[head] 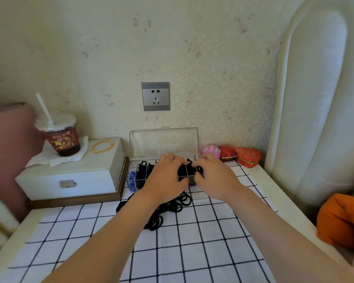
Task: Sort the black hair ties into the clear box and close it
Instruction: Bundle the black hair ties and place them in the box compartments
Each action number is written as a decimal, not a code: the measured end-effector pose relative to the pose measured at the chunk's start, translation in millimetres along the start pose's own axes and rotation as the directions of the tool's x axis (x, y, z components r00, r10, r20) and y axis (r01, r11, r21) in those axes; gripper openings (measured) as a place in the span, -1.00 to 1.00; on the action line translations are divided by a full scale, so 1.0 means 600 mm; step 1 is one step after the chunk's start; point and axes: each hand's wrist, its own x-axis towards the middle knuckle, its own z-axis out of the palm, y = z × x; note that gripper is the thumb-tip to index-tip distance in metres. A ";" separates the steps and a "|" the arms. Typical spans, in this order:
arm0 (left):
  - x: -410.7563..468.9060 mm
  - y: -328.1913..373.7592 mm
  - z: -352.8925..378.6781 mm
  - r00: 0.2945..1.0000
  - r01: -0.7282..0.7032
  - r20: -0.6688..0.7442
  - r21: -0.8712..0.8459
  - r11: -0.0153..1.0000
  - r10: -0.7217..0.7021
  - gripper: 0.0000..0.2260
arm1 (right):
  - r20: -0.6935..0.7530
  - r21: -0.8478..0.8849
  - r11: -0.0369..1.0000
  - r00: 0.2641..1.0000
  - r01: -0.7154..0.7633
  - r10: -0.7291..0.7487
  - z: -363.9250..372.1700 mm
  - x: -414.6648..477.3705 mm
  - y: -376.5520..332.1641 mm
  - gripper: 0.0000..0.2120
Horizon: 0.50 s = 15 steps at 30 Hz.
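- Black hair ties lie in a loose heap on our checked cloth, just in front of the clear box; more fill several of its compartments.
- The box stands at the back of the table with its lid raised upright before the wall, below a grey socket.
- Our left hand hovers over the middle compartments, fingers curled downward; we cannot tell whether it grips anything.
- Our right hand reaches over the box's right end, fingertips and thumb pinching black hair ties there.
- Blue ties occupy the leftmost compartment.
- On the left, the box sits just beside a white case on a wooden base, which carries a drink cup and a gold bangle.
- On the right, a pink trinket, a small red box and a red heart box line the back corner, the pink one just beside the lid.
- The cloth lies open between the heap and the table's near edge, under our forearms.
- A padded white headboard runs along the table's right edge.
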 end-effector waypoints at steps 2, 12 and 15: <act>-0.022 0.000 -0.017 1.000 0.002 -0.015 0.000 1.000 -0.002 -0.65 | 0.017 0.054 0.998 1.000 0.014 -0.015 -0.004 -0.008 -0.028 -0.72; -0.167 -0.052 -0.116 0.948 0.239 0.214 0.017 0.971 -0.237 -0.85 | 0.321 0.130 0.986 0.937 0.103 -0.140 0.042 -0.034 -0.142 -0.78; -0.195 -0.067 -0.131 0.886 0.347 0.331 -0.013 0.938 -0.323 -0.91 | 0.405 0.082 0.984 0.896 0.159 -0.179 0.056 -0.037 -0.165 -0.82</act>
